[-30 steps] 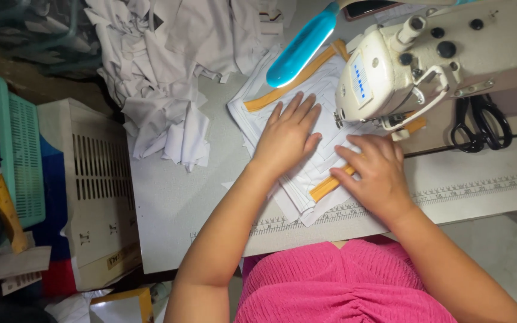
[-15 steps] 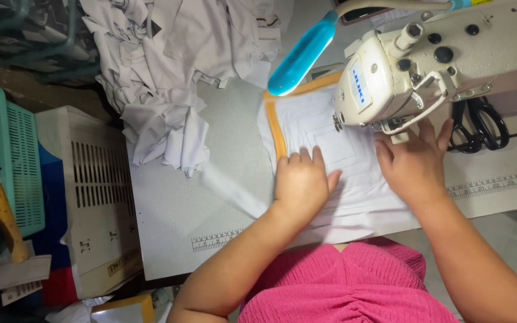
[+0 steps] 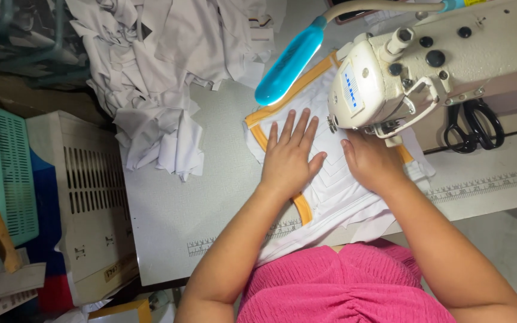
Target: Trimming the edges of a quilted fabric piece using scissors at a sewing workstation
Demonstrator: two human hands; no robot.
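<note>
while my left hand lay flat with fingers spread on the white fabric piece, my right hand, fingers hidden, sat nearer the sewing machine.

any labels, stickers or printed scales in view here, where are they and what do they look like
Blue rectangular label plate: on the cream sewing machine head, above the right hand.
Printed ruler strip: along the grey table's near edge, right of that hand; pale with dark ticks.
Second ruler strip: same edge, beneath the left forearm.
Yellowish tag: low on the white slotted crate, bottom left.
</note>
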